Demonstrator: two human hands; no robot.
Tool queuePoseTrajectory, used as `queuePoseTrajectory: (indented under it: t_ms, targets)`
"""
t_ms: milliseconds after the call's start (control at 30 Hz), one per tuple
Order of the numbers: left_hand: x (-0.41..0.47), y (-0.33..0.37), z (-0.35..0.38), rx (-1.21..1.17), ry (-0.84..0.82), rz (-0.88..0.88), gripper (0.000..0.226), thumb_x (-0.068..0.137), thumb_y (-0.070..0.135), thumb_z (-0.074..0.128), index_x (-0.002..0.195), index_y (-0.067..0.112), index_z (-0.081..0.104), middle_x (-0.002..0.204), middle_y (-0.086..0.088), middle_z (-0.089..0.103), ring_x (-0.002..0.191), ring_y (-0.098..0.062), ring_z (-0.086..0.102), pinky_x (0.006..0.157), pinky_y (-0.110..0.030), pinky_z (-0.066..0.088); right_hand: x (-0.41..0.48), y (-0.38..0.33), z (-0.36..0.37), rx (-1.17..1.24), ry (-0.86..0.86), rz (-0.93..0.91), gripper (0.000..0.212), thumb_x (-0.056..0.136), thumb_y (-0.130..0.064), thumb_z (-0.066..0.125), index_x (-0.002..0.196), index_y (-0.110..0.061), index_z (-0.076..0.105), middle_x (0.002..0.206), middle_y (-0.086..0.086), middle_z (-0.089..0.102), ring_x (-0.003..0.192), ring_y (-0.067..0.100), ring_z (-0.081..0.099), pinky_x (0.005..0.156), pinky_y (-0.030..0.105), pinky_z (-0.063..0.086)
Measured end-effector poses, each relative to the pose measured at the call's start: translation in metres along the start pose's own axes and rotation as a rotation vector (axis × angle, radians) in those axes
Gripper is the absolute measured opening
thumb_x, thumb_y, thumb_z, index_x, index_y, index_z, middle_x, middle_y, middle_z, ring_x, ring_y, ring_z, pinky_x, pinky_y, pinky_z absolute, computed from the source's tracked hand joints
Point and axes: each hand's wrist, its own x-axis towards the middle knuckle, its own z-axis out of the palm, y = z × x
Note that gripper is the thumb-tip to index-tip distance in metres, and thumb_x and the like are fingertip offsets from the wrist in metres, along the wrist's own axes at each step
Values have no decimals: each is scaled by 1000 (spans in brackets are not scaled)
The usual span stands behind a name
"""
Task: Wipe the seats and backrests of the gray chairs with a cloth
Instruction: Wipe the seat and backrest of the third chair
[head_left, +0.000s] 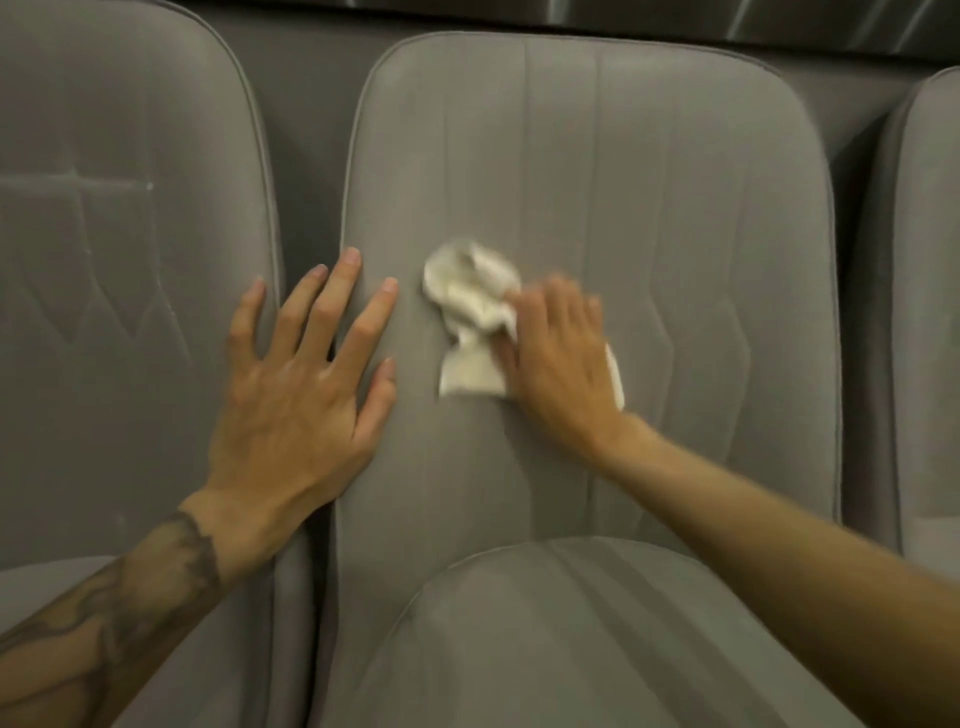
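Your left hand (296, 384), fingers (335, 296) spread, braces the backrest (649, 208); your right hand (558, 353) presses flat on a bunched cloth (470, 301) that may skip patches.

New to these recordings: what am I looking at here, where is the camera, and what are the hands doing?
No machine here: a person wears one camera on the head, looking forward and down at their own bare hands. Ahead is a row of gray chairs. The left hand lies flat and splayed on the edge of the middle backrest. The right hand presses a crumpled white cloth against that backrest; motion blur hides whether it grips the cloth.
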Motion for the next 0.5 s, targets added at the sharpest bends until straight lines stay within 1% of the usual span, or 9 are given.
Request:
queuePoseTrajectory:
  t_ms: [100,167,200,267,300,333,367,433,500]
  targets:
    - [0,0,-2,2,-13,-2,60,106,42,32,162,22,29,170,-10,23,150,-33,35,125,-56,14,-57,5,-4,40,-165,-240,20,101,-28,46,115,-13,46,97,13,59,80,33,54,73,43,39]
    - [0,0,-2,0,-8,-6,60,106,41,33,162,21,29,170,-10,23,150,-32,36,125,-57,15,-45,18,-3,5,-155,-281,20,101,-28,48,116,-15,47,97,13,57,82,32,51,73,43,37]
    - [0,1,-2,1,-8,-7,60,106,41,33,162,21,29,170,-10,23,150,-32,35,125,-57,15,-30,21,0,-20,-110,-230,19,100,-27,51,115,-15,48,96,14,55,83,32,49,74,43,36]
    - [0,0,-1,0,-19,-4,60,106,42,32,163,21,27,170,-10,23,151,-33,34,125,-58,15,2,23,4,-64,3,-17,17,99,-23,55,112,-15,48,97,13,52,84,31,46,74,43,34]
    - [-1,0,-1,0,-20,-2,60,106,42,31,163,21,27,170,-11,23,151,-33,34,125,-58,15,10,20,7,-70,52,75,14,100,-23,53,111,-15,48,97,12,51,84,30,45,74,42,34]
    - [-1,0,-1,1,-18,0,60,106,42,31,163,21,27,170,-11,23,150,-33,34,125,-58,15,10,16,8,-62,79,117,13,102,-25,50,110,-14,49,98,11,50,84,29,44,74,41,34]
    - [-1,0,-1,3,-18,-2,60,106,42,31,163,22,27,170,-11,23,150,-33,34,125,-58,15,1,11,11,-48,86,107,16,103,-27,47,110,-13,49,98,12,49,84,29,43,74,41,34]
    - [-1,0,-1,9,-21,-11,60,106,43,30,163,22,26,170,-10,22,150,-33,35,125,-57,15,-35,2,11,4,21,-24,20,103,-29,47,111,-12,49,99,14,51,84,30,45,75,43,34]
    - [0,0,-1,16,-23,-10,60,106,43,31,163,23,26,171,-9,21,150,-32,35,125,-57,14,-76,0,7,48,-118,-223,22,100,-28,48,114,-12,48,100,14,57,81,31,49,73,43,35]
